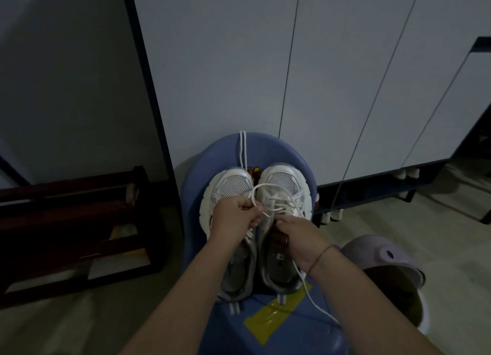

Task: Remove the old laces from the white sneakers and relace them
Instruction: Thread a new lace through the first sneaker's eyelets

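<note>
Two white sneakers stand side by side, toes away from me, on a blue plastic stool (292,153). My left hand (235,216) hovers over the left sneaker (231,187) and pinches a white lace (261,187) that arcs over to the right sneaker (284,180). My right hand (297,237) rests on the right sneaker's tongue area, fingers curled at the eyelets; what it grips is hidden. That sneaker is partly laced near the toe. A loose lace end (312,299) trails off the stool's right side. A separate lace (243,150) lies folded on the stool beyond the toes.
A white cabinet (265,62) with dark base stands right behind the stool. A dark wooden shoe rack (79,222) is at the left. A pale purple bin (393,269) sits at the right. A yellow tape strip (276,315) is stuck on the stool's near part.
</note>
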The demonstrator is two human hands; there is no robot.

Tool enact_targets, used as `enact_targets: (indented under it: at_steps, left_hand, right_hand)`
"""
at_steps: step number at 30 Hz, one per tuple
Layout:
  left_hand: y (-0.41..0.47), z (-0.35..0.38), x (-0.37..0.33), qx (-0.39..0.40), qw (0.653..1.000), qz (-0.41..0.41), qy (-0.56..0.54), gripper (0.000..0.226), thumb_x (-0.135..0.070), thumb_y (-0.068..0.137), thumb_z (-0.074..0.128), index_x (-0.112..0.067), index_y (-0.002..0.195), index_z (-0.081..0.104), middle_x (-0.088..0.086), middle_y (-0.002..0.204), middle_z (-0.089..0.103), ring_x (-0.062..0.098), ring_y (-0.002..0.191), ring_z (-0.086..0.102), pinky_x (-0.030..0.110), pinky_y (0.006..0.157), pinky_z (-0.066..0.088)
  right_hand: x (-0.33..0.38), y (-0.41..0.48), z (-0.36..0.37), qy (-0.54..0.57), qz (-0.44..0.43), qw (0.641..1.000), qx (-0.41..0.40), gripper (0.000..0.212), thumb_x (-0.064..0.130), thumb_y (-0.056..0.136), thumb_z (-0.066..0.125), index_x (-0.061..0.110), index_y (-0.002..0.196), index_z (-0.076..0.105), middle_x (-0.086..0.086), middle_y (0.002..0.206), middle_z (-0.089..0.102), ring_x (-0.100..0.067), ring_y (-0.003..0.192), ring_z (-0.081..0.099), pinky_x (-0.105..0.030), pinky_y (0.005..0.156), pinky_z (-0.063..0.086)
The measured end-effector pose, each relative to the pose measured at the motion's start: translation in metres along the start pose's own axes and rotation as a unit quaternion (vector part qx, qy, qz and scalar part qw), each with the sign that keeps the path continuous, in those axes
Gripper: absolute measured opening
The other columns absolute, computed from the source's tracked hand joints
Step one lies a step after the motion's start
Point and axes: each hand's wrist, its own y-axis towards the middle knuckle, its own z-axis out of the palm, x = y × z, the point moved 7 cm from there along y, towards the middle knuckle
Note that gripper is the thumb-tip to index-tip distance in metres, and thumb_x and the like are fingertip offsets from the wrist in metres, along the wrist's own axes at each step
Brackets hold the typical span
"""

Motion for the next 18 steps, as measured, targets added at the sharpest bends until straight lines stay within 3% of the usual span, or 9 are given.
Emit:
enact_targets:
  at_steps: [3, 7, 13, 18]
  left_hand:
    - [-0.0001, 0.0009, 0.0001, -0.004, 0.999, 0.014, 0.033, 0.025, -0.001, 0.089, 0.066, -0.016, 0.069, 0.066, 0.001, 0.060, 0.064, 0.005, 0.049, 0.056, 0.014, 0.050, 0.049]
    - [0.0001, 0.0024, -0.0002, -0.003, 0.999, 0.018, 0.042, 0.025, -0.002, 0.089, 0.067, -0.017, 0.070, 0.066, 0.003, 0.062, 0.065, 0.008, 0.052, 0.057, 0.017, 0.053, 0.049]
    - [-0.0006, 0.0022, -0.0029, 0.012, 0.998, 0.019, 0.058, 0.023, -0.001, 0.089, 0.066, -0.016, 0.071, 0.066, -0.001, 0.062, 0.065, 0.002, 0.047, 0.057, 0.013, 0.050, 0.047]
    - [-0.0055, 0.0052, -0.0073, 0.000, 0.990, 0.060, 0.125, 0.021, -0.003, 0.085, 0.071, -0.020, 0.073, 0.066, -0.003, 0.064, 0.067, 0.006, 0.057, 0.061, 0.024, 0.064, 0.054]
  right_hand:
    - [-0.0009, -0.0028, 0.0036, 0.072, 0.029, 0.996, 0.035, 0.034, -0.005, 0.098, 0.030, 0.004, 0.088, 0.061, 0.003, 0.047, 0.060, -0.003, 0.038, 0.054, -0.018, 0.045, 0.045]
    - [-0.0021, -0.0026, 0.0053, 0.088, 0.031, 0.995, 0.045, 0.033, -0.005, 0.098, 0.028, -0.002, 0.102, 0.060, 0.000, 0.046, 0.054, -0.007, 0.036, 0.045, -0.019, 0.045, 0.039]
    - [0.0020, -0.0084, 0.0084, 0.117, 0.031, 0.990, 0.068, 0.035, -0.007, 0.098, 0.025, 0.003, 0.096, 0.058, 0.007, 0.041, 0.055, 0.000, 0.033, 0.047, -0.016, 0.039, 0.040]
    - [0.0026, -0.0085, 0.0093, 0.099, 0.024, 0.992, 0.076, 0.038, -0.008, 0.097, 0.025, 0.006, 0.093, 0.060, 0.007, 0.043, 0.056, -0.001, 0.033, 0.046, -0.015, 0.039, 0.039]
